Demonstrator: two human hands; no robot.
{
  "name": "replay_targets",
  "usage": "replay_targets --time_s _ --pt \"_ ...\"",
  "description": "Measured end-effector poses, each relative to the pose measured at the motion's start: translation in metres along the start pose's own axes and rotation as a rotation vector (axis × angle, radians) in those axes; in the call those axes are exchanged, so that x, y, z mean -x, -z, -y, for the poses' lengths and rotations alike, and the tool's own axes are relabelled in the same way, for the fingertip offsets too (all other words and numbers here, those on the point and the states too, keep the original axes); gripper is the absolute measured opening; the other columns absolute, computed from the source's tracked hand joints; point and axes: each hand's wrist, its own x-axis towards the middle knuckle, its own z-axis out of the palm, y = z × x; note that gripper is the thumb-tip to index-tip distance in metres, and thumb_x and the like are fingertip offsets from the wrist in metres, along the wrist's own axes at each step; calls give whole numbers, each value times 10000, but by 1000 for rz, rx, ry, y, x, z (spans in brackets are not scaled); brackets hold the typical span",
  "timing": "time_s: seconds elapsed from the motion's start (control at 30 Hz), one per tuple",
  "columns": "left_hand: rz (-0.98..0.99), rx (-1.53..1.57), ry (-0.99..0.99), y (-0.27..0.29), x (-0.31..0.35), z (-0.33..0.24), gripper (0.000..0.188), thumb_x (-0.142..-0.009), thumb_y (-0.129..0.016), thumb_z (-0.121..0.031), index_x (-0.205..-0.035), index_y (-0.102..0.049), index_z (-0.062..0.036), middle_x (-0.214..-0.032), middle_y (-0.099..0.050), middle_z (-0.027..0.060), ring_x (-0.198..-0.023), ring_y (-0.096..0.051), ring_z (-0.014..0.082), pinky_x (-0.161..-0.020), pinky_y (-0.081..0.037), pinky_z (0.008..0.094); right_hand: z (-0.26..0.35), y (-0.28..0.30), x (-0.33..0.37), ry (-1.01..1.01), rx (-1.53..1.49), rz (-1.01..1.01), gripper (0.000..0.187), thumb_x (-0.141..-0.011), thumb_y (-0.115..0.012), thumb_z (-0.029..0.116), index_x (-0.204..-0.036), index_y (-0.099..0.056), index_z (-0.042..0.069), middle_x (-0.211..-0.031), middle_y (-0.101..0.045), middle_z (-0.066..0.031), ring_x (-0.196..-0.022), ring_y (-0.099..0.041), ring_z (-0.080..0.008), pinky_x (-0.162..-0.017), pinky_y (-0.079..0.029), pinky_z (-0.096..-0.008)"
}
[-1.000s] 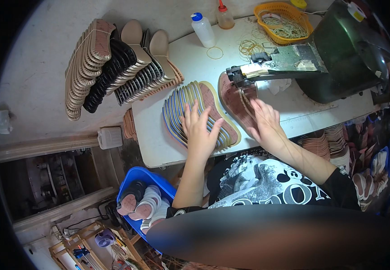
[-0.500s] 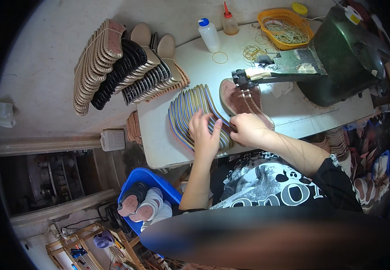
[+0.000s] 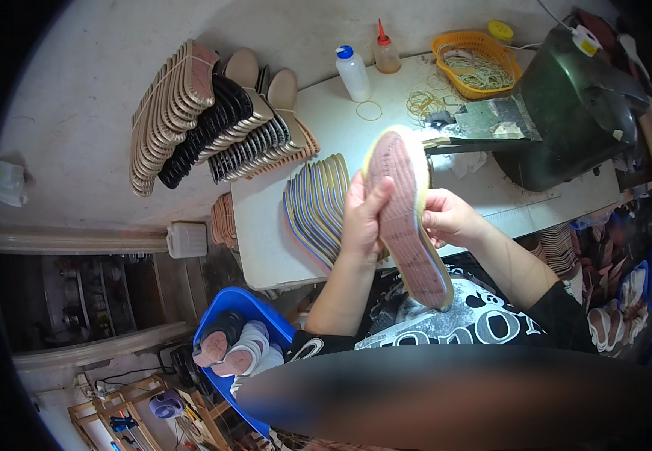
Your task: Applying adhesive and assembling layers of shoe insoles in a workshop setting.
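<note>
A shoe insole, pinkish brown with a pale yellow and blue edge, is held up in front of me, tilted with its broad end away from me. My left hand grips it from the left, the thumb lying across its face. On the other side, my right hand pinches its right edge near the middle. To the left, a row of similar insoles with yellow and blue edges stands packed on the white table. The held insole hides part of the table and the end of the machine's arm.
A dark green machine reaches its arm over the table. Farther back are a blue-capped bottle, a red-tipped bottle and a yellow basket of rubber bands. Bundled insoles sit far left; a blue bin stands below.
My left hand has left the row and now holds an insole, raised and turned face toward me. The right hand has moved right to its edge. The insole formerly under the machine's arm no longer shows there.
</note>
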Motion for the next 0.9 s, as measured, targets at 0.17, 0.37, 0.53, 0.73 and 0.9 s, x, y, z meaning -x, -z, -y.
replay_targets --time_s 0.17,0.37,0.53,0.73,0.9 --pt "5 -83 -72 -15 -3 2 402 -846 -687 -92 -1177 -476 -2 -1079 -609 91 -929 -610 142 -841 -492 268 24 -3 -1 30 257 -58 220 -830 -712 155 -931 -658 -33 -791 -665 -82 -660 -648 -140 -601 -558 -263" --pt "-186 -496 -493 -25 -15 7 402 -824 -714 -70 -1138 -477 13 -1097 -599 111 -971 -581 148 -873 -462 284 63 -14 -2 46 736 -274 197 -853 -696 198 -861 -714 1 -695 -644 -12 -604 -564 -56 -560 -475 -213" --pt "-187 -632 -494 -14 -45 9 410 -844 -705 -132 -1144 -479 34 -1076 -586 108 -964 -576 174 -884 -446 295 69 5 -11 95 744 -429 194 -839 -712 200 -802 -706 10 -643 -606 11 -561 -483 -35 -511 -396 -209" --pt "-218 -430 -313 6 -97 16 360 -835 -695 -123 -1114 -539 44 -1045 -621 117 -929 -612 184 -841 -486 290 67 19 -20 282 711 -503 310 -925 -608 273 -742 -665 30 -669 -606 28 -575 -478 -22 -529 -376 -193" --pt "-219 -253 -175 2 -116 15 355 -845 -682 -124 -1115 -532 51 -1037 -635 133 -893 -644 189 -793 -528 289 61 10 8 237 288 -438 295 -940 -576 247 -878 -681 -22 -789 -667 -28 -645 -571 -48 -618 -455 -200"
